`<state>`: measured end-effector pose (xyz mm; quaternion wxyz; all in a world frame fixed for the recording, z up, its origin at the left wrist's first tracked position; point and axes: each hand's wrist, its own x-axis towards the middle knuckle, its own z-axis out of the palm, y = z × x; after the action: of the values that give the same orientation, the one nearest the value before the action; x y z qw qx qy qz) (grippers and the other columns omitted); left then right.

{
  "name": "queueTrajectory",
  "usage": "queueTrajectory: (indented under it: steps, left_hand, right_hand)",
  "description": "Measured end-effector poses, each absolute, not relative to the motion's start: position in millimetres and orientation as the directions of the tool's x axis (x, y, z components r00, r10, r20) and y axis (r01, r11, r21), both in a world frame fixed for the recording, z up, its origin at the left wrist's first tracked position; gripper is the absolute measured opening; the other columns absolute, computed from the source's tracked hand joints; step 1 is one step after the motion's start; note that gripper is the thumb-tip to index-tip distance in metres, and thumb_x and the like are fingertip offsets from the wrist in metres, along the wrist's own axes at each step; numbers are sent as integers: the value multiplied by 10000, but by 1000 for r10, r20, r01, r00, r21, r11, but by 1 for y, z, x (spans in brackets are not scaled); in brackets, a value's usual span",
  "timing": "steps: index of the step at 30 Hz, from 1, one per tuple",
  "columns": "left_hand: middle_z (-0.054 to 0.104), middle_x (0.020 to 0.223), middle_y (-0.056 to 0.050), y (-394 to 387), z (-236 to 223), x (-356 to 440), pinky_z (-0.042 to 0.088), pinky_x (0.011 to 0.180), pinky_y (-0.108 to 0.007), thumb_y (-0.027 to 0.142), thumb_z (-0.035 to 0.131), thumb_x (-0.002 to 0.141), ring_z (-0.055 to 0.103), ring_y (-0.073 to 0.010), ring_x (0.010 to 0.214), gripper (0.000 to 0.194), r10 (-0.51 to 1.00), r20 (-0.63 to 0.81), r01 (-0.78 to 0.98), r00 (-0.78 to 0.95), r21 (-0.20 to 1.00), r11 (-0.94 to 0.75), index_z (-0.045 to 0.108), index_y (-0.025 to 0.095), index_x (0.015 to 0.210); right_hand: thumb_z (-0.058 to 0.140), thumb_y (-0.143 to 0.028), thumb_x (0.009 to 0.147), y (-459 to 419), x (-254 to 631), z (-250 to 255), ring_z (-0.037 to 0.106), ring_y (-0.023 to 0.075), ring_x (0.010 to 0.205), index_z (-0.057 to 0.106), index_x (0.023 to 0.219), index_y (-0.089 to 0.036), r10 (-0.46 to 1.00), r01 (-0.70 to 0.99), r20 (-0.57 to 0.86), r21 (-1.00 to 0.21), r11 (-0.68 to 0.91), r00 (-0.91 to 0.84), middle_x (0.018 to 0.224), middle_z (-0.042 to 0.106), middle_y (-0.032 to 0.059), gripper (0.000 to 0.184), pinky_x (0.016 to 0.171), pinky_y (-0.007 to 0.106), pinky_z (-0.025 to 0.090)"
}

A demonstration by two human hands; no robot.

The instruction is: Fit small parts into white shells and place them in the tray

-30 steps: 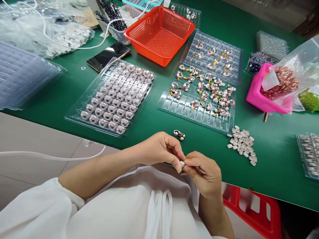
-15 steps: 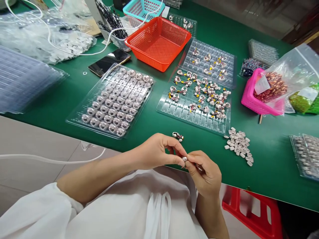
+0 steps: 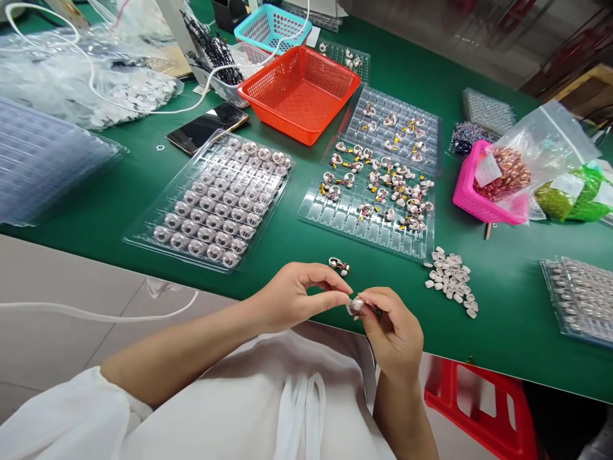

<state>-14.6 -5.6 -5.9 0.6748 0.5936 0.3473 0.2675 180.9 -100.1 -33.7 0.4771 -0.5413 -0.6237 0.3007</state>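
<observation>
Close to the table's front edge, I hold a small shiny pale part (image 3: 356, 306), which looks like an earbud shell. My right hand (image 3: 396, 329) pinches it between thumb and fingers. My left hand (image 3: 304, 294) has thumb and forefinger closed together at its upper left side; what lies right between those tips is partly hidden. Just beyond my fingers lies a wired earbud assembly (image 3: 339, 266) on the green table. Further off, a clear tray (image 3: 325, 216) carries many similar assemblies with yellow bits. Small white caps (image 3: 450, 275) lie in a loose pile to the right.
Left of the hands is a clear tray filled with round shiny shells (image 3: 205, 211). Behind stand a red basket (image 3: 301, 96), a blue basket (image 3: 272, 29) and a phone (image 3: 205, 128). A pink basket (image 3: 491, 198) and another filled tray (image 3: 582, 300) are at right.
The part between my hands now shows more of its shiny surface, and my left fingertips have shifted slightly up and left on it. The camera view has moved slightly.
</observation>
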Motion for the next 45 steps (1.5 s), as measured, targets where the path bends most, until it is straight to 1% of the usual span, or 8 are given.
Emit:
queueTrajectory:
  steps: [4, 9, 16, 21, 25, 31, 36, 45]
  left_hand:
    - [758, 848, -72, -3, -10, -14, 537, 783, -296, 311, 752, 821, 685, -182, 819, 180, 755, -234, 6, 613, 956, 292, 743, 131, 808]
    - [759, 834, -34, 6, -11, -14, 569, 761, -278, 296, 806, 794, 695, -141, 738, 237, 439, -340, 17, 832, 805, 593, 740, 138, 959]
    - [727, 744, -4, 18, -11, -11, 541, 689, -214, 174, 777, 770, 671, -110, 664, 105, 254, -313, 103, 915, 790, 604, 716, 137, 846]
    - [746, 768, -26, 11, -2, -9, 557, 680, -230, 168, 670, 841, 693, -133, 698, 77, 398, -268, 102, 877, 915, 391, 719, 131, 888]
    - [795, 859, -53, 4, 8, -13, 571, 756, -235, 113, 595, 881, 728, -147, 778, 192, 607, -60, 144, 793, 986, -90, 738, 145, 1006]
    - [791, 978, -123, -1, 18, -17, 582, 797, -311, 47, 544, 924, 720, -208, 896, 289, 369, 485, -78, 793, 681, -728, 681, 179, 1142]
    - [773, 1021, -137, 0, 11, -15, 592, 808, -341, 46, 504, 943, 727, -212, 908, 337, 348, 552, -42, 758, 574, -818, 644, 199, 1208]
    - [782, 1033, -111, -8, -1, -8, 621, 803, -282, 36, 586, 924, 746, -181, 926, 331, 586, 523, -27, 619, 760, -649, 695, 216, 1179]
  right_hand:
    - [580, 10, 912, -98, 186, -26, 680, 161, 866, 668, 1172, -273, 931, 405, 364, -849, 339, -17, 1025, 695, 49, 395, 685, 275, 572]
    - [581, 25, 899, -85, 187, -18, 668, 178, 861, 639, 1275, -274, 841, 424, 514, -733, 532, -167, 1035, 710, 73, 484, 720, 322, 574]
    - [549, -33, 928, -71, 189, -10, 645, 168, 828, 650, 1216, -240, 804, 417, 469, -690, 591, -365, 1018, 687, 86, 368, 704, 303, 549]
    - [559, -63, 938, -75, 191, -8, 651, 163, 877, 663, 1174, -256, 889, 421, 366, -785, 454, -275, 1042, 662, 68, 322, 703, 271, 543]
    - [580, -166, 970, -82, 194, -16, 617, 140, 764, 701, 1084, -262, 978, 324, 206, -928, 185, 33, 995, 650, 49, 191, 577, 236, 480]
    - [614, -334, 972, -82, 196, -19, 590, 139, 728, 725, 993, -241, 999, 33, -45, -998, -46, 19, 913, 648, 24, 146, 645, 261, 502]
    - [638, -419, 952, -79, 196, -18, 572, 136, 682, 716, 948, -208, 974, -79, -170, -980, -183, -149, 811, 628, 10, 226, 622, 263, 484]
    - [704, -455, 890, -75, 181, -22, 566, 147, 688, 679, 858, -190, 975, -164, -170, -967, -193, -141, 751, 636, 15, 268, 605, 260, 466]
